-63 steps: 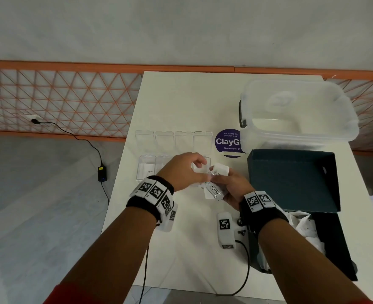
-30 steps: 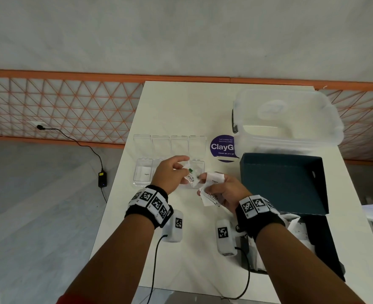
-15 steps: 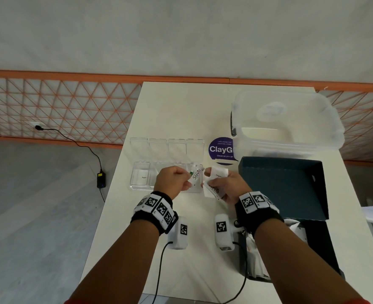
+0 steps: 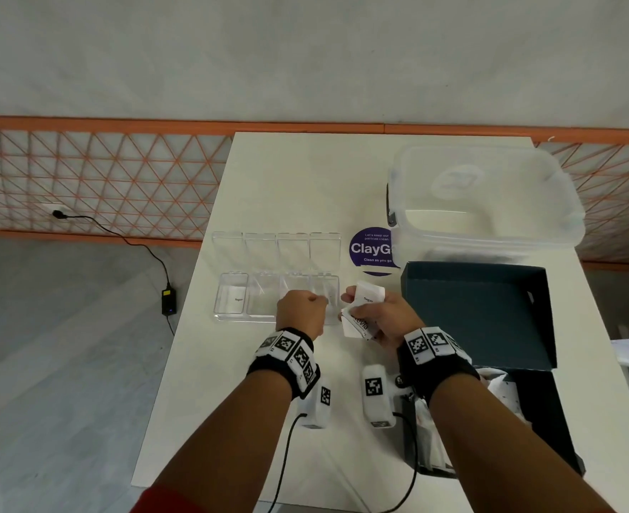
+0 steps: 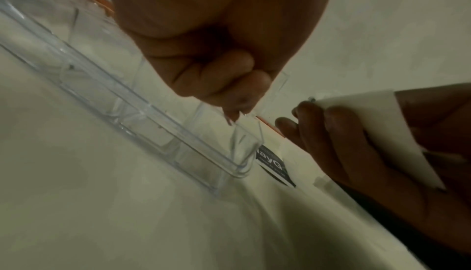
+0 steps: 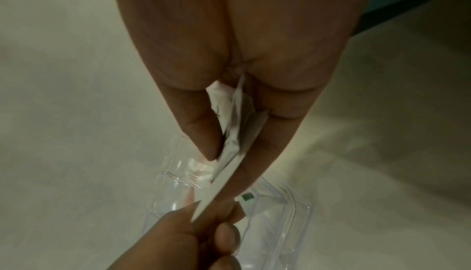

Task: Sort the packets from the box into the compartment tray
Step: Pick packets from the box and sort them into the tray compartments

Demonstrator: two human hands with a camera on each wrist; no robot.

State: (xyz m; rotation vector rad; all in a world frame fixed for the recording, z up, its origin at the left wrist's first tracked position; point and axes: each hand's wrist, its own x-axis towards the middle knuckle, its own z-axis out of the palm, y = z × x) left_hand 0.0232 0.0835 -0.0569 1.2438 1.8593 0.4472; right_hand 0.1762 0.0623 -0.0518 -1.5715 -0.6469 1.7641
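packets fanned in the right hand, left fist over the tray

the right hand (image 4: pixel 383 320) is gripping a small fan of white packets (image 4: pixel 364 309) between thumb and fingers, just right of the clear compartment tray (image 4: pixel 231 318); one is reading "sugar", another is showing part of "stevia". the packets are sticking out past the fingertips toward the tray, so the hold is sitting on their near halves. the left hand (image 4: pixel 300 312) is hovering curled over the tray's right-hand compartments, and the head view is not showing whether it is holding anything. the left wrist view is showing the fingers (image 5: pixel 229 85) tucked into the palm above the end compartment, with nothing plainly visible in them. the right wrist view is adding a packet with a green mark (image 6: pixel 247 197) beside the left fingers at the tray's end compartment; contact there is unclear. a single sugar packet (image 4: pixel 236 298) is lying in the far-left compartment. the dark box (image 4: pixel 490 316) is sitting open to the right, more packets inside.
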